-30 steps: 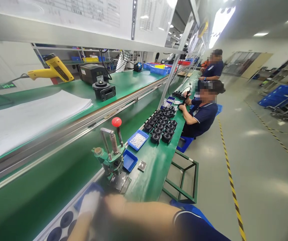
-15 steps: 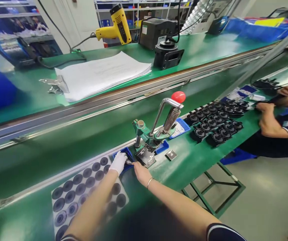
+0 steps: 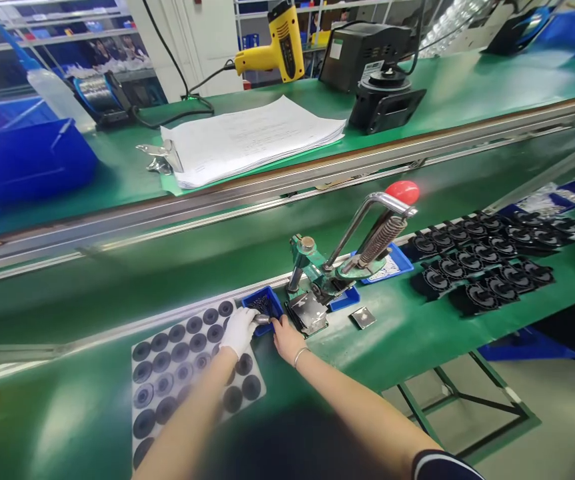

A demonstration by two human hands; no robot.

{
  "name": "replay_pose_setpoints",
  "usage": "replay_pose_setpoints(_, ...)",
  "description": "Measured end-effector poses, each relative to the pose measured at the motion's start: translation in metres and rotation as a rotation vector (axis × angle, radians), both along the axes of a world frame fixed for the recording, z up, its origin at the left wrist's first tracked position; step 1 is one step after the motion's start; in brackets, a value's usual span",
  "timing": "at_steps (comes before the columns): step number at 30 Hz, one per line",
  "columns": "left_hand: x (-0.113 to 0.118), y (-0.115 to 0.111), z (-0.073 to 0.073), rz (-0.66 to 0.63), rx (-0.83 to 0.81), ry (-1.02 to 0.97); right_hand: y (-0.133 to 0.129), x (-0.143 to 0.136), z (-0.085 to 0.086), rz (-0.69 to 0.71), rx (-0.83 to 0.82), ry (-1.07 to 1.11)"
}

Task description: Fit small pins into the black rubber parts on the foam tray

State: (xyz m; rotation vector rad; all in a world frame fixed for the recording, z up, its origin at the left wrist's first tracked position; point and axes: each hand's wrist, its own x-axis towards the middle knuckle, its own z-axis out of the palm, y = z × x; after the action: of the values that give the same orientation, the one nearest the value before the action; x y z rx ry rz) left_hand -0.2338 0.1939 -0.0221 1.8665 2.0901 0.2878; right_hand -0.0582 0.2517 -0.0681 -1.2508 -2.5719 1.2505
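My left hand (image 3: 239, 329), in a white glove, pinches a small metal part (image 3: 262, 319) at the edge of a small blue tray (image 3: 263, 305). My bare right hand (image 3: 286, 337) touches the same part from the right, fingers pinched at it, a bracelet on the wrist. Both hands sit just left of a green hand press (image 3: 317, 273) with a red knob (image 3: 402, 192) on its lever. Under my left forearm lies a grey tray of round black discs (image 3: 177, 363).
Rows of black parts (image 3: 477, 263) lie to the right, with blue trays (image 3: 392, 263) and a small metal plate (image 3: 362, 317) near the press. Across the conveyor are a paper stack (image 3: 247, 137), a yellow heat gun (image 3: 275, 47), black equipment (image 3: 382, 100) and a blue bin (image 3: 27, 160).
The view swung left and down from the aisle and co-workers onto the bench. My hands moved up to the blue tray beside the press and stay there together.
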Motion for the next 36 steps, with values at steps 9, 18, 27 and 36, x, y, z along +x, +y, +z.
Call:
replay_pose_setpoints(9, 0.048, -0.031, 0.033, -0.106, -0.065, 0.015, -0.038, 0.046, 0.058, -0.126, -0.749, 0.640)
replay_pose_setpoints(18, 0.082, -0.047, 0.041, -0.144, -0.120, -0.005, -0.049, 0.069, 0.053, -0.549, -1.011, 0.678)
replay_pose_setpoints(27, 0.014, -0.001, -0.001, -0.003, -0.154, 0.152, -0.022, 0.096, 0.051, -0.707, -0.971, 0.717)
replay_pose_setpoints(36, 0.015, 0.064, -0.056, -0.049, -0.333, 0.246, -0.021, 0.095, 0.035, -0.684, -1.041, 0.658)
